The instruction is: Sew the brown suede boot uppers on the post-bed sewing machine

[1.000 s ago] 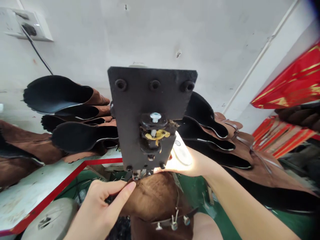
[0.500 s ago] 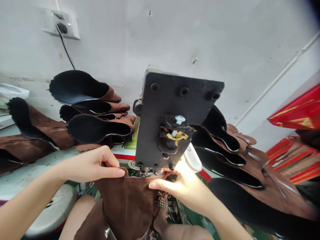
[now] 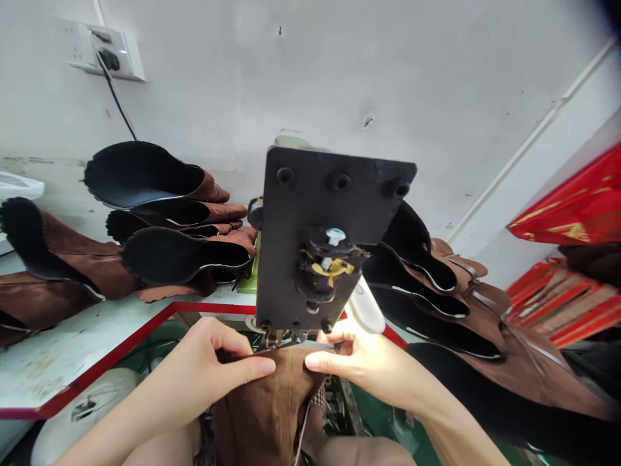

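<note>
A brown boot upper (image 3: 272, 408) hangs with its top edge at the foot of a black sewing machine head (image 3: 310, 239). My left hand (image 3: 218, 362) pinches that edge left of the presser foot (image 3: 273, 338), thumb on the near face and fingers behind. On the right, my right hand (image 3: 349, 356) grips the same edge between thumb and fingers, lit brightly by a white lamp (image 3: 367, 305). A vertical seam runs down the upper between my thumbs. The needle and the fingertips behind the material are hidden.
Brown boot uppers with black linings (image 3: 184, 255) are stacked on the white table (image 3: 82, 353) at left. More uppers (image 3: 485, 323) lie at right, near red packaging (image 3: 572, 304). A wall socket with a plug (image 3: 109, 58) is behind. A red strip edges the table.
My left hand has shifted right along the top edge, closer to the presser foot. The upper has turned, bringing a different seam between my thumbs. The view has swung slightly.
</note>
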Demonstrator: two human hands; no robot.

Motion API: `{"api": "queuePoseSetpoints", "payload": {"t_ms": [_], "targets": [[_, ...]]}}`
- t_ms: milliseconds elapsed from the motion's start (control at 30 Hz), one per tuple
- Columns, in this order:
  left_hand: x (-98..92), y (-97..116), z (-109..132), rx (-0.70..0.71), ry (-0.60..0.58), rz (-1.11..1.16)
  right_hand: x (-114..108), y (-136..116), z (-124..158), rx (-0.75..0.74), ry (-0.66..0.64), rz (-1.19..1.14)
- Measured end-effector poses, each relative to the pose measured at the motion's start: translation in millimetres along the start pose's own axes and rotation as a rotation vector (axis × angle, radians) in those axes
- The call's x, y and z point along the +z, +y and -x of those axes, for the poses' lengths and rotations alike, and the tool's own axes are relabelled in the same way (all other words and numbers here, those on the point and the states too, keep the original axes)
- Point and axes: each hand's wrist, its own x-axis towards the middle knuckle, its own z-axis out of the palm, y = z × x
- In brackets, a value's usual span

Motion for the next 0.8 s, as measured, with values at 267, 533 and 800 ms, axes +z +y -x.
{"api": "queuePoseSetpoints", "payload": {"t_ms": [267,533,800], "targets": [[-13.9,-12.9,23.3,-0.136,-0.012,0.056,14.0,24.5,8.8,0.066,-0.016,-0.312],[-18.6,-46.2,51.0,-0.17,0.086,0.148,48.6,8.5,7.8,-0.006,0.056,-0.463],[-20.1,-44.8,62.0,-0.037,0.194,0.152,69.7,24.4,12.7,-0.082,0.13,-0.534]]}}
